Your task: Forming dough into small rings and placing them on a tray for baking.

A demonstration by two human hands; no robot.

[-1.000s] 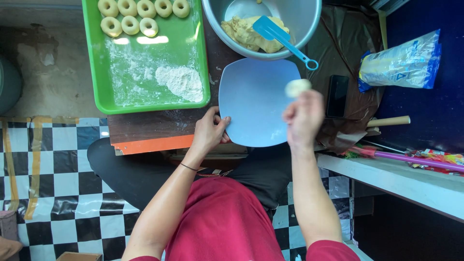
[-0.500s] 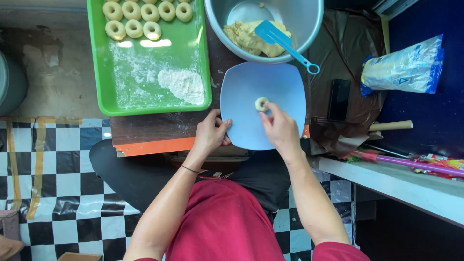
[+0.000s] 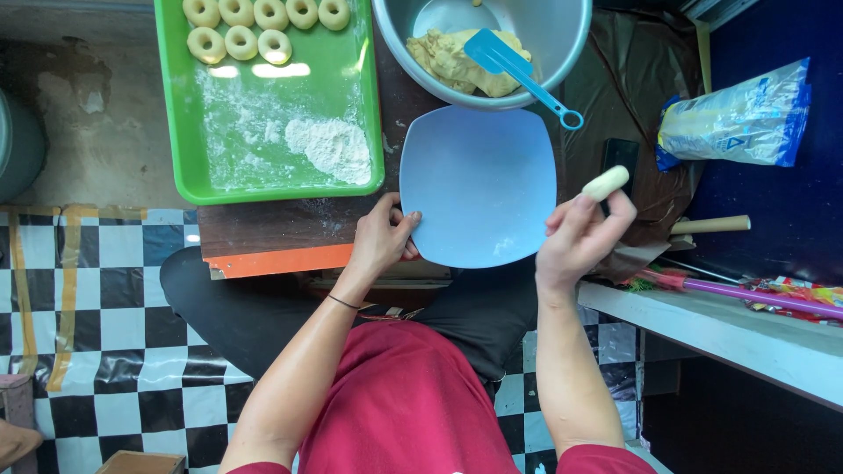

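- Red cloth over the seated person's lap sits nearest the camera, with checkered black-and-white floor point(image 3: 105, 351) to either side.
- Left hand point(image 3: 384, 239): fingers curled over the near-left edge of the pale blue plate point(image 3: 479, 189), thumb on top, steadying it. The grip looks light.
- Right hand point(image 3: 580, 239): raised just off the plate's right edge, fingertips closed in a pinch on a short pale dough roll point(image 3: 606, 183), which sticks up past the fingers. The roll is clear of the plate.
- Handling judgement: the roll looks light, soft and easily dented; probably a little tacky. It is best held along its middle with several fingertips and little pressure, as a pinch at one end would likely stretch or bend it.
- The plate is rigid and smooth, with a faint flour smear near its front; it rests on a dark wooden board.
- Beyond, left: green tray point(image 3: 184, 132) with a flour heap point(image 3: 332, 147) and ring-shaped dough pieces point(image 3: 255, 26) in rows at its far end.
- Beyond, centre: metal bowl point(image 3: 571, 35) holding a yellow dough mass point(image 3: 452, 61) and a blue spatula point(image 3: 514, 63).
- Far right: clear plastic bag point(image 3: 738, 118), apart from the work.
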